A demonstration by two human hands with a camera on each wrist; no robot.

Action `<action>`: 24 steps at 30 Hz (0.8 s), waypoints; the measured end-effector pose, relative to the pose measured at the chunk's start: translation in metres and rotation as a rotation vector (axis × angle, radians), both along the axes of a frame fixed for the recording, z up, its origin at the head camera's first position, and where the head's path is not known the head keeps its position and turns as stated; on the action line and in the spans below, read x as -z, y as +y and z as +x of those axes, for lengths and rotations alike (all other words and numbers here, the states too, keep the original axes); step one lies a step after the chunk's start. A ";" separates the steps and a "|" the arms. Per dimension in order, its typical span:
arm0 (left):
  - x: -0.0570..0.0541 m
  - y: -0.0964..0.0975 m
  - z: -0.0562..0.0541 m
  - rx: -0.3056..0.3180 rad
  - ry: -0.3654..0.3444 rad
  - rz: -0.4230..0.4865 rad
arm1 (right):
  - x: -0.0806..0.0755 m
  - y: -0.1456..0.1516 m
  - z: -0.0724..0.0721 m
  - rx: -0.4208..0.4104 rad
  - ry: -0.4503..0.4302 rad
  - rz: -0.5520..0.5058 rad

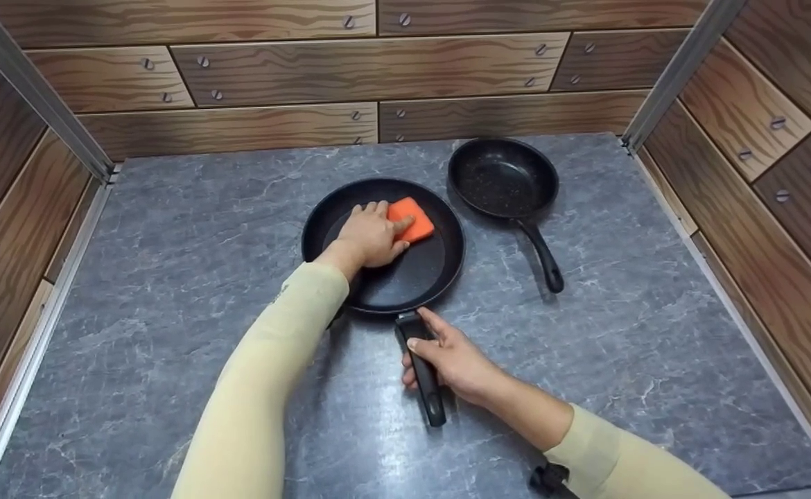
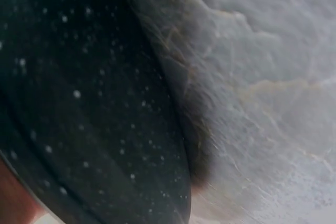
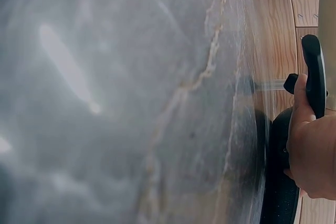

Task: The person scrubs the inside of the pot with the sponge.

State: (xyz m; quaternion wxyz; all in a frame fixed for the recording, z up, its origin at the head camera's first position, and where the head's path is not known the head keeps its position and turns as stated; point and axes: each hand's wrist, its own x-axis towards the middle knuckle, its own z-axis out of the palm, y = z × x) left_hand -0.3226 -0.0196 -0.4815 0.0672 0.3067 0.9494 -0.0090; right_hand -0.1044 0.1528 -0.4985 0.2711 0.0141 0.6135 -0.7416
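Observation:
In the head view my left hand (image 1: 371,235) is inside the large black frying pan (image 1: 405,287) and holds an orange sponge (image 1: 416,216) against its inner floor. The index finger lies across the sponge's top, the thumb near its lower edge. My right hand (image 1: 457,360) grips the pan's black handle (image 1: 428,388), thumb on top and fingers curled below. The right wrist view has that hand (image 3: 312,156) round the handle (image 3: 315,77) at the right edge. The pan's speckled dark outer side (image 2: 105,93) fills much of the left wrist view.
A smaller speckled black frying pan (image 1: 502,180) stands at the back right, its handle (image 1: 544,256) pointing toward the front. Wood-patterned walls (image 1: 371,69) enclose the grey marbled tabletop (image 1: 170,277) at the back and sides, with metal posts (image 1: 676,69) at the rear corners.

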 end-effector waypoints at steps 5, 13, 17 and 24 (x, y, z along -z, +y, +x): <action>-0.001 -0.003 -0.002 -0.018 0.018 -0.012 | -0.001 0.000 0.000 0.001 0.000 -0.001; -0.004 -0.009 -0.004 -0.053 0.005 -0.037 | -0.001 0.000 0.001 0.006 -0.001 -0.002; -0.004 -0.013 -0.006 -0.069 0.007 -0.039 | -0.001 0.000 0.001 0.009 -0.004 0.003; -0.006 -0.020 -0.005 -0.094 -0.014 -0.050 | -0.001 -0.001 0.001 0.009 -0.007 0.011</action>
